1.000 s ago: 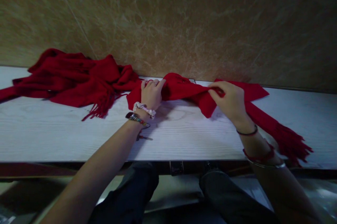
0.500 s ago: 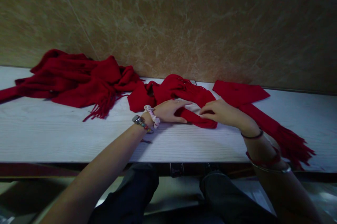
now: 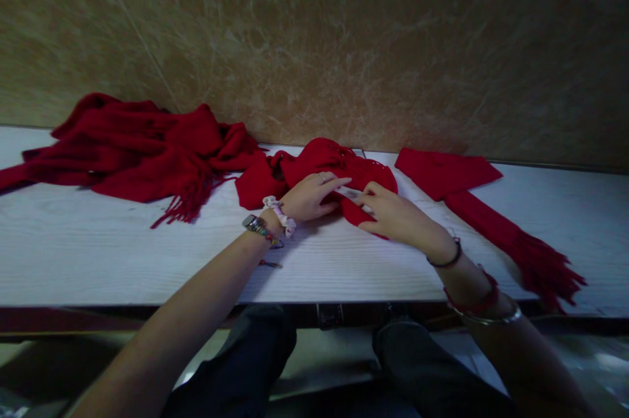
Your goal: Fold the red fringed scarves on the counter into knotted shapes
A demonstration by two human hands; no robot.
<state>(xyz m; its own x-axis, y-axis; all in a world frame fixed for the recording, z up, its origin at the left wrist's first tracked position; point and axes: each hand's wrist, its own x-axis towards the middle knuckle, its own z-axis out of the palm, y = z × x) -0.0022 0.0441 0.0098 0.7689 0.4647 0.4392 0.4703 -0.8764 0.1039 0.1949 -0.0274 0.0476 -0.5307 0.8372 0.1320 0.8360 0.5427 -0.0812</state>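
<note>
A red scarf (image 3: 322,157) lies bunched along the back of the white table (image 3: 122,254). Its tail runs to the right and ends in a fringe (image 3: 550,274) near the table's front edge. My left hand (image 3: 312,196) lies on the bunched middle with its fingers stretched flat towards the right. My right hand (image 3: 393,216) meets it from the right, thumb and fingers closed on a folded bit of the same scarf. Both wrists carry bracelets.
A second red scarf (image 3: 142,151) lies in a loose heap at the back left, its fringe hanging towards the front. A brown marbled wall (image 3: 344,44) rises directly behind the table. My knees show below the table's front edge.
Both hands came forward off the scarf's back edge and drew together at its middle. The right hand slid left, folding the cloth under it. The tail on the right now lies uncovered.
</note>
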